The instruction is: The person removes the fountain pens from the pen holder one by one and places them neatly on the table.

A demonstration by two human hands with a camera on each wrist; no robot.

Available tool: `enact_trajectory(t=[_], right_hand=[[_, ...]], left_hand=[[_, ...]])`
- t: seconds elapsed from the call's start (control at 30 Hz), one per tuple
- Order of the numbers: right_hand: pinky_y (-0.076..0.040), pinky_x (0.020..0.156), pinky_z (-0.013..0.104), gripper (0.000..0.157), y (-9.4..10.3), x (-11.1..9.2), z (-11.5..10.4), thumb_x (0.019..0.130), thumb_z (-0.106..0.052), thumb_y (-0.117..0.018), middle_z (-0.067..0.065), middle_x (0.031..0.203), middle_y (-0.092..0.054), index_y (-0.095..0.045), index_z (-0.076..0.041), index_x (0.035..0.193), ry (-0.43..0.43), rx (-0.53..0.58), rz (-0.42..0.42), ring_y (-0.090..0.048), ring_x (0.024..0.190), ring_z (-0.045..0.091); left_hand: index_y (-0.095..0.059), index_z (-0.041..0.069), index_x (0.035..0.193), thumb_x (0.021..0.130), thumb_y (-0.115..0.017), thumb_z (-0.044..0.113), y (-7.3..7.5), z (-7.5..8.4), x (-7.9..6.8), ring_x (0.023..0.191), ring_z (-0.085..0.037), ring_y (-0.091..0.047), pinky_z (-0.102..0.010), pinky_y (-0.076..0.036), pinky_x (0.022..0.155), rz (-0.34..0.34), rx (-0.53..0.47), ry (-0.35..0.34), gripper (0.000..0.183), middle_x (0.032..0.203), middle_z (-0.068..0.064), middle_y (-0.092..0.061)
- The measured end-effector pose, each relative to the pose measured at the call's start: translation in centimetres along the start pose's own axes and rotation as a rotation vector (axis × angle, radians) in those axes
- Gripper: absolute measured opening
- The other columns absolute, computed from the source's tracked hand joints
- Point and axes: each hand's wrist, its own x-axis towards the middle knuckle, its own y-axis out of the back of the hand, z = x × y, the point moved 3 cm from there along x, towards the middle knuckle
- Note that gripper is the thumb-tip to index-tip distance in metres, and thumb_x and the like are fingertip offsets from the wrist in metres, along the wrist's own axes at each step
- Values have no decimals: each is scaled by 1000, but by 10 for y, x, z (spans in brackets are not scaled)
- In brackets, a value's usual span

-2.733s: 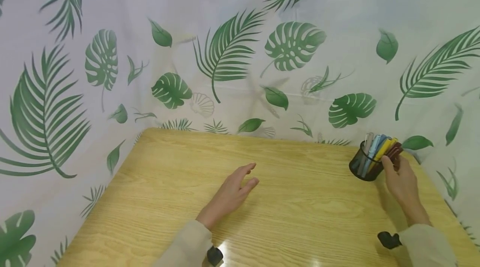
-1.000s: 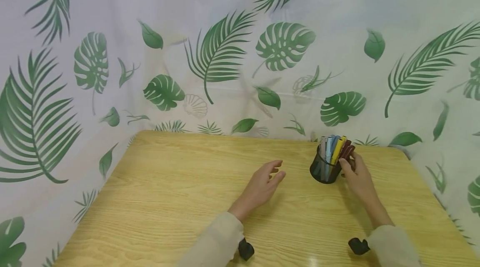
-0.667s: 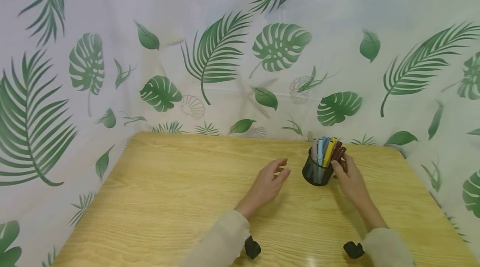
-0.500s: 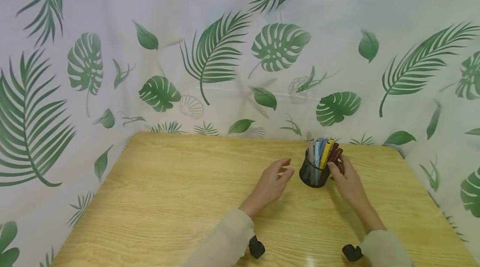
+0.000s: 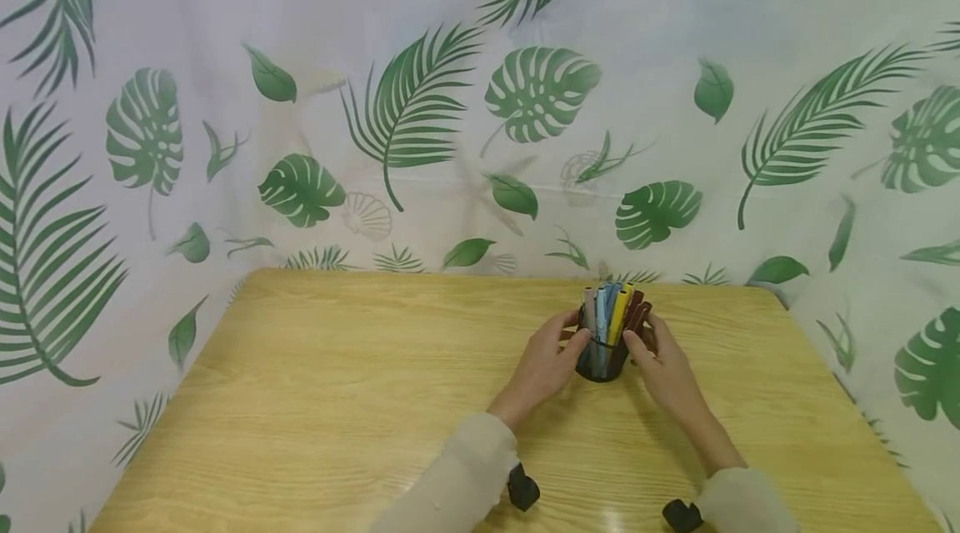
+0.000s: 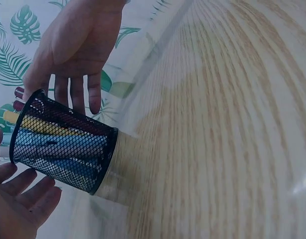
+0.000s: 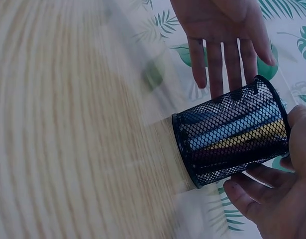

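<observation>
A black mesh pen holder with several pens in grey, blue, yellow and dark red is upright near the back of the wooden table, its base close over the top. My right hand grips its right side, thumb by the rim and fingers behind. On the opposite side is my left hand, thumb and fingers spread around the holder. The right wrist view shows the left hand's fingers long and straight, right beside the mesh. In the left wrist view the holder appears sideways between both palms.
The wooden table stretches left and forward of the holder. Leaf-patterned cloth hangs behind and along both sides. A black wrist camera juts from the left sleeve, and another camera from the right.
My right hand has brought the pen holder left and a little nearer across the table. My left hand has moved right until it is beside the holder. The head view has turned right.
</observation>
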Motion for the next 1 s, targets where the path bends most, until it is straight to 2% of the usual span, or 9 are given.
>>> enact_trajectory(t=[0.23, 0.33, 0.6, 0.77, 0.83, 1.0], right_hand=[[-53, 81, 19, 65, -10, -4, -5, 111, -32, -51, 35, 139, -56, -28, 3, 160, -28, -18, 10, -59, 124, 43], [-53, 82, 18, 64, -13, -5, -8, 110, -32, -52, 34, 141, -54, -30, 2, 160, -28, -10, 4, -58, 125, 44], [-60, 87, 42, 61, -21, -9, -11, 110, -29, -54, 32, 141, -54, -32, 2, 158, -14, 36, -18, -58, 123, 42], [-59, 84, 30, 63, -28, -12, -16, 109, -28, -56, 32, 139, -55, -31, 4, 158, -22, 37, -13, -59, 121, 42], [-58, 85, 30, 62, -31, -13, -18, 108, -28, -57, 31, 137, -57, -34, 3, 157, -24, 32, 0, -59, 120, 41], [-53, 97, 54, 59, -37, -16, -24, 108, -28, -59, 29, 139, -56, -38, 3, 153, -8, 20, 17, -57, 126, 43]], left_hand=[[-47, 3, 153, 109, -53, 31, 2, -1, 3, 130, -25, -58, -36, -52, 103, 33, -6, 18, 52, 147, -13, -56], [-47, 4, 153, 108, -56, 29, 4, -3, 4, 131, -27, -58, -38, -52, 104, 25, -9, 23, 52, 147, -13, -56], [-43, 9, 157, 107, -56, 32, 9, -13, 0, 139, -30, -51, -41, -45, 112, -17, -40, 34, 57, 153, -14, -51], [-41, 11, 159, 107, -55, 35, 15, -18, -4, 139, -30, -51, -41, -45, 112, -30, -69, 31, 59, 155, -15, -49], [-40, 10, 159, 107, -54, 34, 17, -20, -5, 139, -30, -51, -40, -45, 112, -36, -85, 20, 59, 154, -16, -49], [-37, 9, 161, 108, -54, 35, 23, -23, -7, 139, -31, -51, -40, -45, 112, -49, -89, 19, 61, 155, -18, -48]])
